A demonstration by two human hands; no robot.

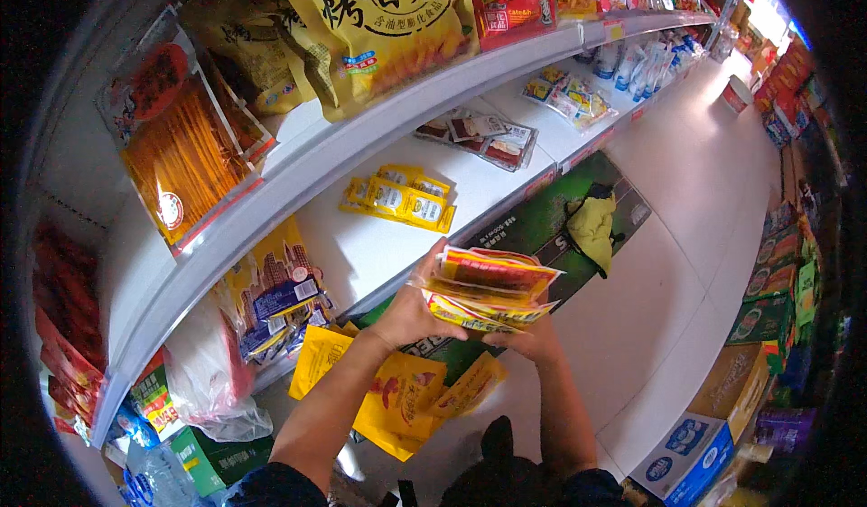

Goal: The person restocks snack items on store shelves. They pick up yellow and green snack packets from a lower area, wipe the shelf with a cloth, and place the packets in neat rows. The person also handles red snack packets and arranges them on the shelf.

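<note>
Between my two hands is a stack of red and yellow snack packets [498, 283]. My left hand [410, 317] grips the stack's left side, its thumb under the near edge. On the right side, my right hand [532, 334] closes around the same stack, partly hidden by it. Below my hands and left forearm lie several larger yellow packets [406, 398]. Small yellow sachets [399, 199] rest on the white lower shelf [325, 236] beyond my left hand. Clear packs with dark red contents [484, 138] lie farther along that shelf.
An upper shelf edge [420, 87] curves across, holding a large yellow snack bag [386, 26] and a pack of orange-brown strips [186, 141]. A green carton [609, 195] with a yellow-green cloth item [590, 226] stands beside the lower shelf. Cartons [691, 446] line the aisle's right side.
</note>
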